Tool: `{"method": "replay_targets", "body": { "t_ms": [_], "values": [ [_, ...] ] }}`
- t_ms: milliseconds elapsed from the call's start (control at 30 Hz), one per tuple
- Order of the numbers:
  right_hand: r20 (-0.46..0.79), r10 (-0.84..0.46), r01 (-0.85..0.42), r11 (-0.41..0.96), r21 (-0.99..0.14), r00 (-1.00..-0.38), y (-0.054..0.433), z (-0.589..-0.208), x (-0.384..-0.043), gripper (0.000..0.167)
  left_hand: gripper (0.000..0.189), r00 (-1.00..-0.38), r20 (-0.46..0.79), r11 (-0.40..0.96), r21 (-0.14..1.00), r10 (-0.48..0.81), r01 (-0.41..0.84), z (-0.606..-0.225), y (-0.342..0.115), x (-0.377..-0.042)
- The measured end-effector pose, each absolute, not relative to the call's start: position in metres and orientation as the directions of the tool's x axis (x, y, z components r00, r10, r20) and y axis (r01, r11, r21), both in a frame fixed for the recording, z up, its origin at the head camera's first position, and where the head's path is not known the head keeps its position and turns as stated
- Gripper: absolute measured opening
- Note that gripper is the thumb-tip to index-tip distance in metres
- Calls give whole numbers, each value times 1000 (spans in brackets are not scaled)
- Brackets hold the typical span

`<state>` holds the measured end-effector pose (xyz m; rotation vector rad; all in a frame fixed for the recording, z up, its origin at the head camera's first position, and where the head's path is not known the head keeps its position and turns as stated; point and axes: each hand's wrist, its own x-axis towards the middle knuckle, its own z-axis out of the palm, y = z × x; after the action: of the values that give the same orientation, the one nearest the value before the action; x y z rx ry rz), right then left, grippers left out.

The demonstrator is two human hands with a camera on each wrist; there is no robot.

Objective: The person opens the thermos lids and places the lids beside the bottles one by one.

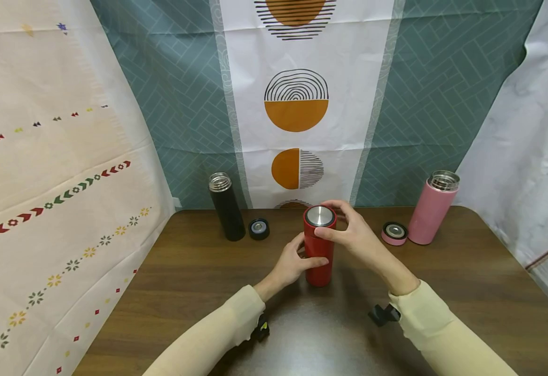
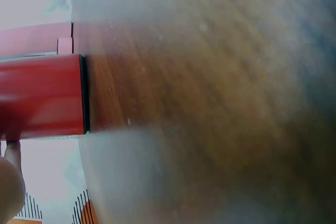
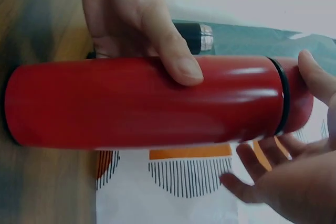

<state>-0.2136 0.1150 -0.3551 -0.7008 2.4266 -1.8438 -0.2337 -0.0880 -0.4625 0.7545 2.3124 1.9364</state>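
Observation:
A red thermos (image 1: 318, 256) stands upright at the middle of the table, its red lid with a silver top (image 1: 321, 215) in place. My left hand (image 1: 293, 261) grips the body from the left, the thumb across the near side. On the lid, my right hand (image 1: 356, 235) has its thumb at the near edge and its fingers round the far side. The right wrist view shows a dark ring (image 3: 281, 95) where lid and body meet. In the left wrist view only the lower red body (image 2: 42, 98) and part of the left hand (image 2: 9, 187) show.
Back left stands an open black thermos (image 1: 228, 211) with its black lid (image 1: 258, 228) beside it, inner side up. An open pink thermos (image 1: 432, 211) and its upturned pink lid (image 1: 394, 233) are at the back right. Patterned cloth (image 1: 297, 62) hangs behind the wooden table (image 1: 184, 292).

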Motion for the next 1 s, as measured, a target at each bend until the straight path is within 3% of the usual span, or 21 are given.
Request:
{"method": "replay_targets", "body": {
  "t_ms": [133, 233, 500, 700, 833, 1000],
  "values": [
    [213, -467, -286, 89, -954, -858, 120, -354, -217, 63, 66, -880, 288, 101, 932, 378, 349, -463, -88, -234],
    [203, -494, -274, 75, -959, -846, 122, -354, -218, 64, 67, -878, 293, 97, 931, 378, 353, -464, -88, -234],
    [286, -335, -374, 237, -897, -898, 118, -355, -213, 77, 67, -883, 287, 108, 931, 371, 349, -464, -86, -234],
    [286, -311, -377, 290, -879, -906, 115, -354, -214, 72, 66, -880, 287, 108, 930, 380, 350, -462, -87, -234],
    [247, -382, -345, 213, -914, -890, 120, -352, -217, 67, 65, -879, 287, 105, 931, 382, 350, -462, -86, -234],
    [213, -522, -308, 102, -946, -826, 127, -347, -221, 61, 65, -880, 290, 104, 931, 376, 351, -462, -85, -234]
  ]
}}
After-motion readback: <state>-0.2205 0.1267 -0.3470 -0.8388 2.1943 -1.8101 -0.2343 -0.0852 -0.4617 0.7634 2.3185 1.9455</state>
